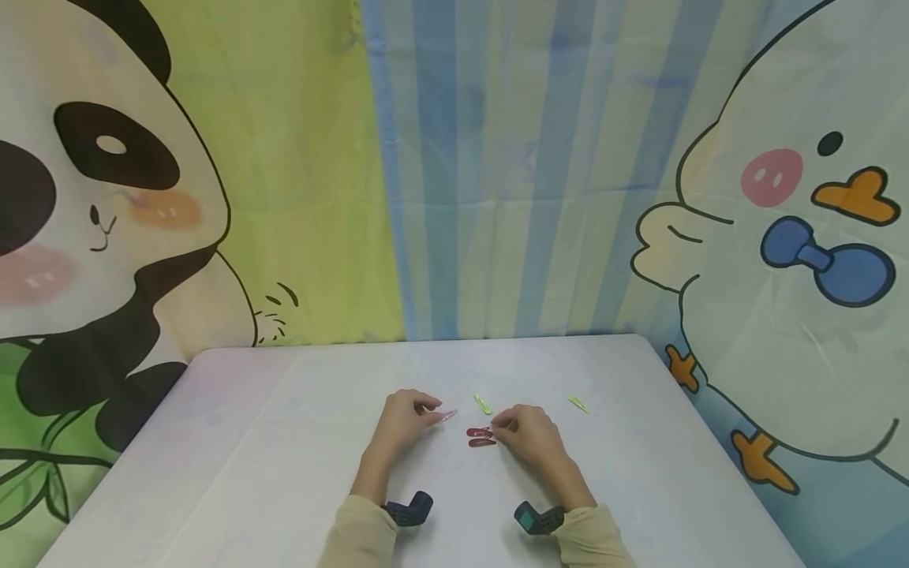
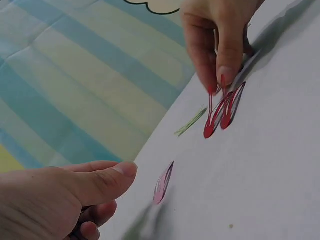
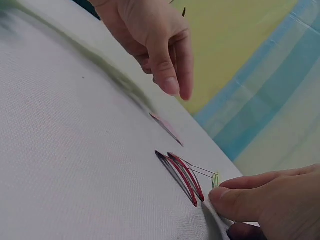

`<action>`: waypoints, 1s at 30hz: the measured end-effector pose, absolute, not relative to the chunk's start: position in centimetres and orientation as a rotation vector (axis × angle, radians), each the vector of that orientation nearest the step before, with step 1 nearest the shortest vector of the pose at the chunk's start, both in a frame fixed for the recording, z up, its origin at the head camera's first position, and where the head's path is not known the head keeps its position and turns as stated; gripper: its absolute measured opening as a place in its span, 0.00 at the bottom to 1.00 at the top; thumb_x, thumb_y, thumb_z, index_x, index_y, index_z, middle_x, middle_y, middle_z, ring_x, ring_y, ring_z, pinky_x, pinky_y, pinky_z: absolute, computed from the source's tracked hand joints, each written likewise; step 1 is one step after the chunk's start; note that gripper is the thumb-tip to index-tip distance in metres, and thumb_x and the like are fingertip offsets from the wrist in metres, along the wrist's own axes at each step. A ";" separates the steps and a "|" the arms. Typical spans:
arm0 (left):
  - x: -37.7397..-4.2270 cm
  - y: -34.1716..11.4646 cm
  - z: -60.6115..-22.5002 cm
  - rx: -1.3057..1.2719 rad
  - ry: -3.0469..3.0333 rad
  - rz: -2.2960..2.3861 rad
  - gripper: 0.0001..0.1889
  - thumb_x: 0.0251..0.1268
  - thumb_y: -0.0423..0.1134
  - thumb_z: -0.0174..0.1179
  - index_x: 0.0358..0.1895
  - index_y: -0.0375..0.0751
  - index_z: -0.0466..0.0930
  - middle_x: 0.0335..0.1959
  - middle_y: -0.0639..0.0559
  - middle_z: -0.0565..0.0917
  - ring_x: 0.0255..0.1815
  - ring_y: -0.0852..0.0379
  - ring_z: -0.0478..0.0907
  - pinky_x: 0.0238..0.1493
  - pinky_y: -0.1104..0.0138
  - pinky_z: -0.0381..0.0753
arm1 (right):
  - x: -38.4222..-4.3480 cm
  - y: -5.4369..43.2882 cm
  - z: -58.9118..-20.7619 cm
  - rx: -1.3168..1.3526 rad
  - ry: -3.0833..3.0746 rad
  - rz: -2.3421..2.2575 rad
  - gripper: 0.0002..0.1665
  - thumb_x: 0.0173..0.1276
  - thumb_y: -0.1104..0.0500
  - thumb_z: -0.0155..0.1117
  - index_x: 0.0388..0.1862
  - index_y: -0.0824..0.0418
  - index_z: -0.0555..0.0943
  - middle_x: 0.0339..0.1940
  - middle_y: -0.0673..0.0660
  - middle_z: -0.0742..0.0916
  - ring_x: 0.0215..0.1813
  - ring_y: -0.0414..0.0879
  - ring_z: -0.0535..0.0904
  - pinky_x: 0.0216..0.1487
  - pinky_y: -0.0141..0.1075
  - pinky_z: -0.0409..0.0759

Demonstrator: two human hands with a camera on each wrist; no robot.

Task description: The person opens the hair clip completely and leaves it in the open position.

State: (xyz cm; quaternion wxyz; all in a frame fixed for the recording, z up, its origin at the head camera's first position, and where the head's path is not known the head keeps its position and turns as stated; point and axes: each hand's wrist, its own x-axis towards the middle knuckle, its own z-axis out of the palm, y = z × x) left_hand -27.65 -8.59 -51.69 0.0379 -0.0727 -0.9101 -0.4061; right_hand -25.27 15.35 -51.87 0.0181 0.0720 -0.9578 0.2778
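Two red snap hair clips lie side by side on the table, their thin prongs raised. My right hand is at their prong ends, its thumb and forefinger close together; whether the fingertips touch the prongs is hard to see. A pink snap hair clip rests on the table just beyond my left hand. The left thumb and forefinger extend toward that clip, with a gap between them and it in both wrist views. Beyond the red clips lies a green hair clip, partly hidden behind the right fingers in the right wrist view.
Another green hair clip lies farther right on the white table. Behind the table's back edge hangs a curtain with a panda and a white bird printed on it. Each wrist wears a dark camera.
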 end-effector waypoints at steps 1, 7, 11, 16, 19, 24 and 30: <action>-27.7 -9.0 -51.8 -0.210 -2.783 -1.246 0.08 0.51 0.40 0.71 0.36 0.46 0.88 0.30 0.57 0.83 0.30 0.61 0.73 0.32 0.68 0.73 | -25.3 15.4 -51.8 0.219 -2.970 0.864 0.06 0.56 0.55 0.72 0.35 0.48 0.87 0.30 0.43 0.86 0.31 0.37 0.74 0.31 0.33 0.71; -27.6 -10.5 -52.6 -0.198 -2.761 -1.234 0.07 0.50 0.38 0.71 0.35 0.46 0.87 0.28 0.57 0.83 0.29 0.62 0.74 0.32 0.68 0.73 | -25.3 15.7 -51.8 0.157 -2.962 0.897 0.08 0.57 0.55 0.71 0.37 0.49 0.87 0.32 0.44 0.86 0.33 0.38 0.75 0.35 0.34 0.73; -27.7 -10.6 -53.3 -0.210 -2.755 -1.243 0.07 0.50 0.39 0.71 0.35 0.46 0.87 0.27 0.56 0.83 0.28 0.62 0.75 0.32 0.68 0.74 | -25.4 15.9 -51.7 0.143 -2.947 0.917 0.08 0.57 0.55 0.71 0.38 0.49 0.87 0.31 0.44 0.86 0.32 0.38 0.75 0.34 0.33 0.72; -27.8 -10.1 -54.2 -0.214 -2.758 -1.231 0.09 0.50 0.41 0.71 0.36 0.46 0.86 0.30 0.55 0.83 0.30 0.62 0.75 0.34 0.67 0.74 | -25.4 15.9 -51.6 0.156 -2.933 0.930 0.08 0.57 0.56 0.71 0.38 0.50 0.87 0.31 0.44 0.86 0.31 0.38 0.74 0.33 0.33 0.71; -27.8 -9.6 -54.5 -0.193 -2.760 -1.212 0.10 0.50 0.42 0.72 0.36 0.46 0.86 0.30 0.56 0.83 0.30 0.62 0.74 0.34 0.67 0.74 | -25.3 15.9 -51.5 0.158 -2.925 0.935 0.08 0.57 0.56 0.71 0.38 0.50 0.87 0.31 0.45 0.86 0.31 0.38 0.74 0.33 0.33 0.71; -27.8 -8.9 -54.6 -0.190 -2.750 -1.161 0.11 0.49 0.43 0.72 0.36 0.46 0.86 0.28 0.56 0.81 0.29 0.61 0.72 0.33 0.66 0.71 | -25.4 15.8 -51.5 0.164 -2.919 0.926 0.08 0.57 0.56 0.71 0.37 0.50 0.87 0.31 0.45 0.86 0.31 0.37 0.74 0.33 0.32 0.71; -27.6 -8.4 -54.4 -0.174 -2.755 -1.115 0.12 0.48 0.45 0.72 0.36 0.46 0.86 0.28 0.57 0.80 0.29 0.61 0.71 0.32 0.67 0.70 | -25.5 15.8 -51.4 0.187 -2.918 0.928 0.08 0.57 0.57 0.71 0.37 0.50 0.87 0.31 0.45 0.86 0.33 0.37 0.75 0.34 0.33 0.73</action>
